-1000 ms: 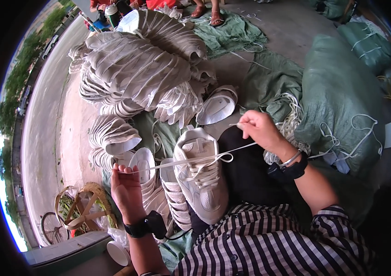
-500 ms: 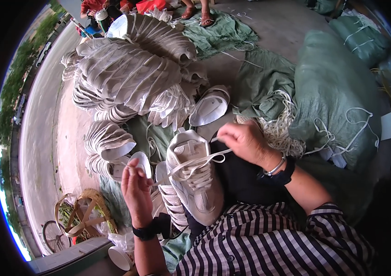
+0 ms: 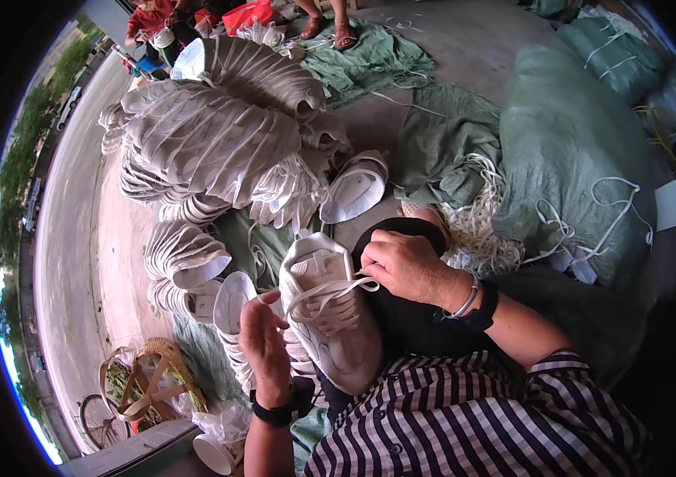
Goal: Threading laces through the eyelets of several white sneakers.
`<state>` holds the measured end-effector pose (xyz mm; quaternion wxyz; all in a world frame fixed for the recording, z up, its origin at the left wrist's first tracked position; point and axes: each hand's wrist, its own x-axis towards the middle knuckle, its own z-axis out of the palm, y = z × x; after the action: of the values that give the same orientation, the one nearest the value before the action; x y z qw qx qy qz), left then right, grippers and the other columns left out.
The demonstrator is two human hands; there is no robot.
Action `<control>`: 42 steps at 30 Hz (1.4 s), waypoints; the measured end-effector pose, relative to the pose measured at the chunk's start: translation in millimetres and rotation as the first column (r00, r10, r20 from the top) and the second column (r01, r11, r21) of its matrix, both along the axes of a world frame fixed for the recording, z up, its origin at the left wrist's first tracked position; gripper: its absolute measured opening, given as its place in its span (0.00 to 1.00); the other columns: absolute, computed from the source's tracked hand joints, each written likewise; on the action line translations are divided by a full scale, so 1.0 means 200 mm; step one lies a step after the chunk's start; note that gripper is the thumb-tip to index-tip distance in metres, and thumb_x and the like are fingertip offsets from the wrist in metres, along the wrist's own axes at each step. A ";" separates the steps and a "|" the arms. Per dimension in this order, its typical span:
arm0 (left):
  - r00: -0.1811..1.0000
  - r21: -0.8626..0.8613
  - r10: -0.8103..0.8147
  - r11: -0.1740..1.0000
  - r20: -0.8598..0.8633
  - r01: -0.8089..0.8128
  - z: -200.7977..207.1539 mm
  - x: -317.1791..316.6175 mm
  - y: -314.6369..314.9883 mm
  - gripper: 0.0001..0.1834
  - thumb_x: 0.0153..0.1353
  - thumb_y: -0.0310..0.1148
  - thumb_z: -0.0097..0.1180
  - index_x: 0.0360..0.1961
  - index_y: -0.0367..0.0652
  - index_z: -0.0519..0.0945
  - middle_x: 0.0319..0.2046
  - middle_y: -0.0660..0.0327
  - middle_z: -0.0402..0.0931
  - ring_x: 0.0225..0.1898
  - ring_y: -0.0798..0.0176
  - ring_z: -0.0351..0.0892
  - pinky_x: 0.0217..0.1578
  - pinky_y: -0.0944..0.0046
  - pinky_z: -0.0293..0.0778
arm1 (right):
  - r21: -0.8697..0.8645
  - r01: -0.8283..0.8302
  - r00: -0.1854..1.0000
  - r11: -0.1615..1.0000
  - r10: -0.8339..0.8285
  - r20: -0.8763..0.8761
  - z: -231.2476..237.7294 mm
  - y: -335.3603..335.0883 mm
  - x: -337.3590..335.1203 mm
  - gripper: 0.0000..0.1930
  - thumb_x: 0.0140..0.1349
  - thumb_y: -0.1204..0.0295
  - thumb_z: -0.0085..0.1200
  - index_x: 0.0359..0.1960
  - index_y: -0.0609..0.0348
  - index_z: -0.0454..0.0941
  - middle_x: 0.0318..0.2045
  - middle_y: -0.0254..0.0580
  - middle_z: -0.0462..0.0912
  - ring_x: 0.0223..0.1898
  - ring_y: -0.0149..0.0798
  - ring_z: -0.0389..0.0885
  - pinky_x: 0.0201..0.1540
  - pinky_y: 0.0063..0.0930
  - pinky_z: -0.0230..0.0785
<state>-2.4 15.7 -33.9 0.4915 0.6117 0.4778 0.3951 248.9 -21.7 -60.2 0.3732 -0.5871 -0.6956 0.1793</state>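
A beige-white shoe upper (image 3: 338,338) with a padded collar rests on my lap, toe toward me. Its white shoelace (image 3: 326,296) crosses the front and forms a loose loop. On the upper's right side, my right hand (image 3: 409,266) pinches the lace near the collar. My left hand (image 3: 266,350) is beside the upper's left edge, fingers curled near the loop; whether lace lies between them is hidden. Stacked shoe uppers (image 3: 234,310) stand just behind my left hand.
A big heap of nested uppers (image 3: 203,143) lies ahead, with a single upper (image 3: 358,187) beside it. Loose laces (image 3: 473,226) and a bulging green sack (image 3: 572,159) are at right. A woven basket (image 3: 167,366) and paper cup (image 3: 215,453) sit at left. Another person's feet (image 3: 344,36) show far off.
My right hand has moved left and down, closer to the upper. My left hand has moved right and down toward it. The stretched lace now hangs in a slacker loop.
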 end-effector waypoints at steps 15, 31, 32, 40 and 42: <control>0.986 -0.140 -0.148 0.981 -0.076 0.137 -0.04 -0.05 0.06 0.09 0.65 0.30 0.51 0.35 0.33 0.77 0.27 0.65 0.76 0.31 0.75 0.71 0.35 0.74 0.68 | 0.010 -0.152 0.984 0.988 0.151 0.097 0.02 0.06 -0.03 0.02 0.53 0.72 0.55 0.27 0.52 0.76 0.27 0.32 0.73 0.34 0.37 0.75 0.42 0.31 0.60; 0.922 -0.307 -0.370 0.896 -0.117 0.321 0.03 -0.05 0.18 0.11 0.62 0.34 0.52 0.29 0.36 0.77 0.22 0.70 0.71 0.27 0.77 0.66 0.31 0.74 0.63 | -0.334 -0.389 0.736 0.859 0.507 0.448 0.24 0.23 -0.04 0.05 0.47 0.75 0.54 0.27 0.57 0.81 0.30 0.43 0.79 0.40 0.46 0.78 0.44 0.41 0.64; 0.916 -0.341 -0.394 0.874 -0.079 0.347 0.03 -0.05 0.18 0.12 0.62 0.35 0.51 0.29 0.35 0.77 0.22 0.70 0.71 0.26 0.77 0.66 0.30 0.74 0.63 | -0.387 -0.366 0.757 0.847 0.512 0.406 0.25 0.24 -0.04 0.06 0.48 0.73 0.55 0.29 0.56 0.83 0.32 0.45 0.78 0.42 0.47 0.76 0.44 0.43 0.64; 0.976 -0.439 -0.204 0.872 0.078 0.217 -0.03 -0.04 0.17 0.12 0.62 0.35 0.51 0.24 0.40 0.75 0.20 0.72 0.69 0.23 0.79 0.61 0.26 0.75 0.58 | -0.314 -0.212 0.913 0.926 0.301 0.274 0.07 0.21 -0.12 0.05 0.53 0.71 0.55 0.26 0.57 0.74 0.39 0.42 0.75 0.47 0.46 0.71 0.48 0.41 0.63; 0.980 -0.433 -0.172 0.880 0.097 0.197 -0.04 -0.04 0.16 0.12 0.62 0.35 0.52 0.24 0.41 0.75 0.20 0.73 0.69 0.23 0.79 0.61 0.25 0.75 0.57 | -0.245 -0.244 0.943 0.938 0.289 0.166 0.04 0.24 -0.13 0.04 0.54 0.72 0.55 0.28 0.58 0.74 0.41 0.42 0.76 0.47 0.45 0.72 0.49 0.39 0.65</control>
<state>-10.2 48.1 -40.9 0.6654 0.5160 0.4806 0.2450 222.8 25.5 -52.0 0.2064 -0.5398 -0.7785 0.2449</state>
